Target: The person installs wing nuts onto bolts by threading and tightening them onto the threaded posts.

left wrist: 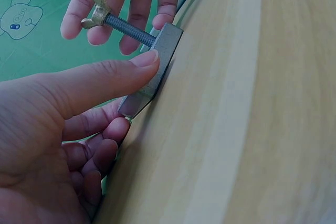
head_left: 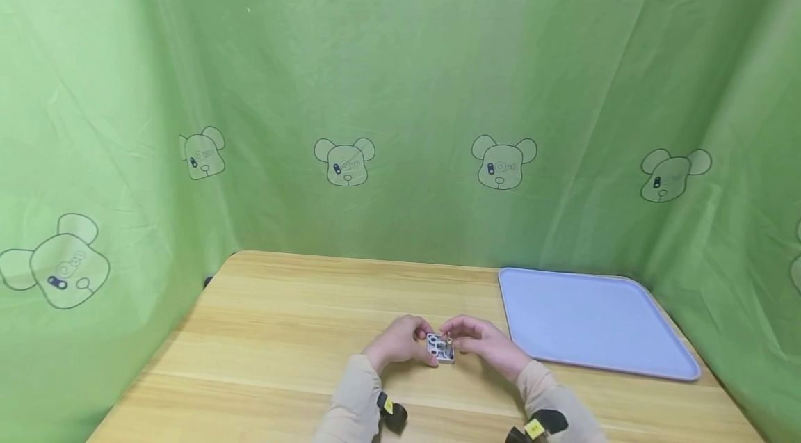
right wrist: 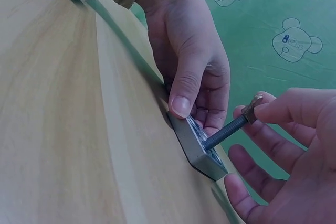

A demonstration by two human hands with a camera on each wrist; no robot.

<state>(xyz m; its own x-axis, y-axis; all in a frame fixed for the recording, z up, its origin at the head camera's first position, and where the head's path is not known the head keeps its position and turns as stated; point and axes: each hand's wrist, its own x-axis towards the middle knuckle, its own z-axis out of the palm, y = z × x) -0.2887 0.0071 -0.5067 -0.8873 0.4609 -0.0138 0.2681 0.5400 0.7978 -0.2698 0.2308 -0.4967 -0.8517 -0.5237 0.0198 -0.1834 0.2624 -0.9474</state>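
Observation:
A small square grey metal block (head_left: 441,357) lies on the wooden table, its upper face showing round holes. The left hand (head_left: 398,343) grips its left side, thumb (left wrist: 118,80) on the near edge and fingers behind. A threaded bolt (right wrist: 227,132) stands out of the block's face, tilted in the wrist views. At its free end is a brass-coloured wing head (left wrist: 97,10). The right hand (head_left: 488,345) pinches this wing head between thumb and forefinger, as the right wrist view shows; its other fingers are spread loosely beside the bolt.
A pale blue tray (head_left: 594,321) lies on the right side of the wooden table (head_left: 281,318), to the right of the right hand. Green curtains (head_left: 425,81) with bear prints stand behind the table and at both sides. Black straps with yellow labels are on both wrists.

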